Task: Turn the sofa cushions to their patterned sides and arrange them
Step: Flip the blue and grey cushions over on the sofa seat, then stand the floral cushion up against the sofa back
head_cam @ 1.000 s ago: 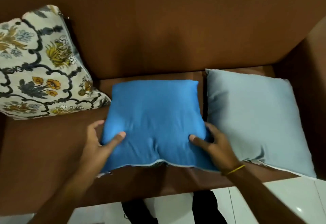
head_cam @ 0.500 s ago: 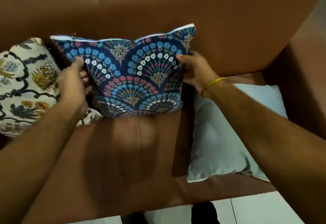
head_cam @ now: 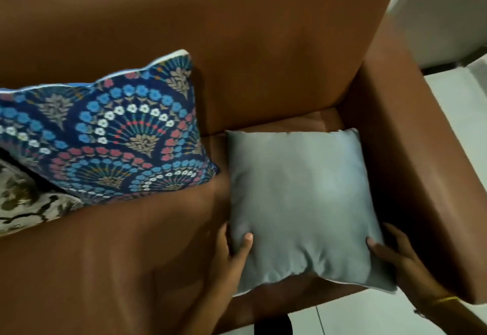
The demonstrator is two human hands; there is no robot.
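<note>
A plain grey cushion (head_cam: 303, 202) lies flat on the right end of the brown sofa seat (head_cam: 118, 255), plain side up. My left hand (head_cam: 229, 258) grips its near left edge, thumb on top. My right hand (head_cam: 400, 258) grips its near right corner, with a yellow band at the wrist. A dark blue cushion with a fan and flower pattern (head_cam: 110, 137) leans upright against the sofa back, pattern facing out. A cream floral cushion (head_cam: 29, 202) shows partly at the left edge, tucked under the blue one.
The sofa's right armrest (head_cam: 421, 163) runs close beside the grey cushion. The tall brown backrest (head_cam: 237, 31) stands behind. White tiled floor (head_cam: 369, 319) shows in front of the seat and to the right of the armrest.
Both hands let go of the patterned blue cushion, which now leans on the backrest. They moved right and down and took hold of the grey cushion's near edge.
</note>
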